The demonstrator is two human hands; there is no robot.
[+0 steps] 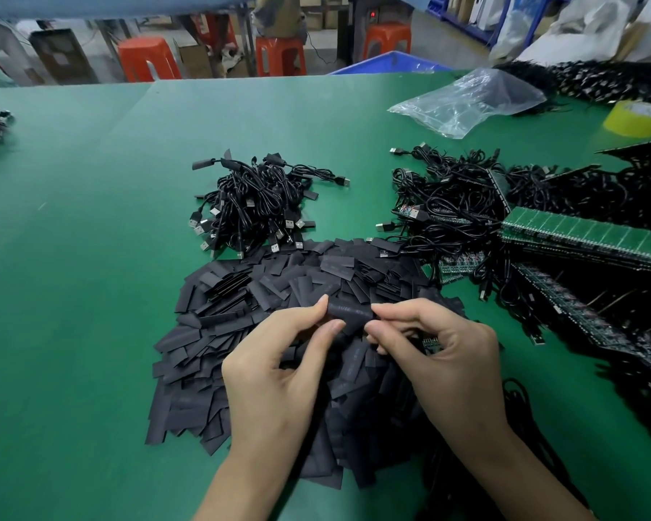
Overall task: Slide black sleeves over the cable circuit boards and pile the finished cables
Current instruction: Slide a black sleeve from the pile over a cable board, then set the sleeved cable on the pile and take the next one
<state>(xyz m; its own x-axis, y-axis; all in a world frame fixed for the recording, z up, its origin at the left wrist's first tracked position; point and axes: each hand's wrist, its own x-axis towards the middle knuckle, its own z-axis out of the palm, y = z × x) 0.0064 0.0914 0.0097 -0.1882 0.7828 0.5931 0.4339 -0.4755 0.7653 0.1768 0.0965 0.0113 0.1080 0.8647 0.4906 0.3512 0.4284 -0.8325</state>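
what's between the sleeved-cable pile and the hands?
Head view: loose black sleeves fill that stretch, from the sleeved-cable pile down to the left hand and right hand, which pinch one sleeve.

Item one, a short black tubular plastic sleeve (350, 312): raised, level, over a spread heap of flat black sleeves (211, 332). A small green circuit board (430, 342): just right of it, mostly hidden. A bundle of sleeved black USB cables (256, 204): lying beyond the heap.

Left hand (279, 366) and right hand (444, 351) pinch one black sleeve (348, 312) over the sleeve heap (211, 332) on the green table (72, 257).
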